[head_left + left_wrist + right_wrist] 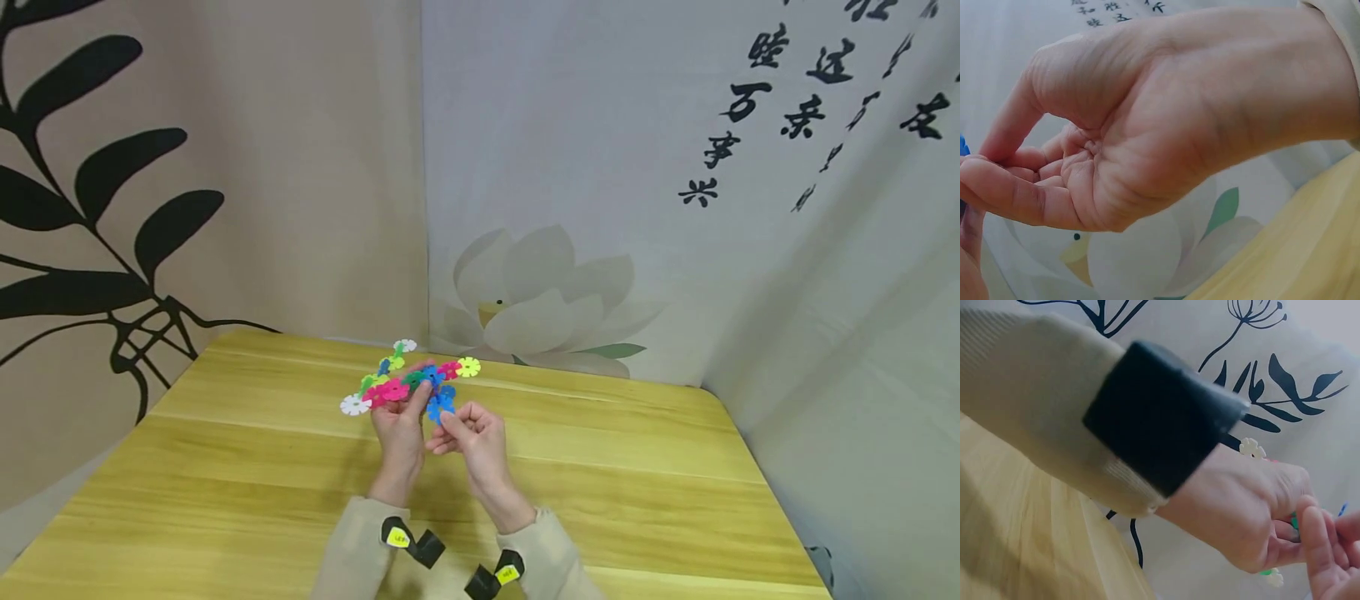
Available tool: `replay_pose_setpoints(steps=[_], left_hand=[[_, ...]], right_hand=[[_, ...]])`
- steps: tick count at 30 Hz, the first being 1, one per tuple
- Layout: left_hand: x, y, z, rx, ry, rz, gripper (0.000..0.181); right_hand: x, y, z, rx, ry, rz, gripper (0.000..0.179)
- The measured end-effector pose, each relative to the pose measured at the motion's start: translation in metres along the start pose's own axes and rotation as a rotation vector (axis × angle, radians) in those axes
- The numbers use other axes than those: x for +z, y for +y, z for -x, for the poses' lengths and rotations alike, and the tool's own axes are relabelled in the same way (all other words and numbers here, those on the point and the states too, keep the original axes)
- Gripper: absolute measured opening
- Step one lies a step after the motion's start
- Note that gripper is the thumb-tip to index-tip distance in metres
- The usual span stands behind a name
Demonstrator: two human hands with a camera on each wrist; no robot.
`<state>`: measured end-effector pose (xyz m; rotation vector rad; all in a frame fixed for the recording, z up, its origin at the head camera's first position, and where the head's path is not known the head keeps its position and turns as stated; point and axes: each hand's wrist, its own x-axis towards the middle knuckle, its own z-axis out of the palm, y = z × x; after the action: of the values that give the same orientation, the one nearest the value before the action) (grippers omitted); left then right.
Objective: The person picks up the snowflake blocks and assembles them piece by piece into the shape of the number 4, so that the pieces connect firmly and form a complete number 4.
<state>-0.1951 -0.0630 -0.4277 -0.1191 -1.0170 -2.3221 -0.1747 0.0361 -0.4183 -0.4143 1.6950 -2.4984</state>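
Above the wooden table, a chain of flower-shaped plastic building discs, joined in pink [393, 389], green, yellow, blue and white, is held by my left hand [400, 433], its thumb lying over the front. A branch of blue discs [441, 403] hangs down on the right side of the chain. My right hand [482, 440] pinches the lowest of these between thumb and fingertips. The left wrist view shows my right hand [1116, 137] from the palm side, a blue sliver at its fingertips. In the right wrist view, my left hand [1241, 506] hides most of the discs.
The wooden tabletop [637, 492] spreads around both hands. Behind it hang pale cloth backdrops [562, 125] printed with leaves, a lotus and black characters. Black wrist cameras [429, 549] sit on both beige sleeves, close to each other.
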Motion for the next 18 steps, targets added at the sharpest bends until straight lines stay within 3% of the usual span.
replay_pose_setpoints(steps=[13, 18], left_hand=[[-0.0006, 0.0013, 0.0015, -0.013, -0.026, -0.019, 0.028], [-0.0003, 0.0025, 0.0024, -0.021, -0.083, 0.010, 0.023]], right_hand=[[-0.0018, 0.0030, 0.0019, -0.015, -0.027, -0.014, 0.021], [-0.0062, -0.0006, -0.0010, -0.006, -0.069, 0.026, 0.016]])
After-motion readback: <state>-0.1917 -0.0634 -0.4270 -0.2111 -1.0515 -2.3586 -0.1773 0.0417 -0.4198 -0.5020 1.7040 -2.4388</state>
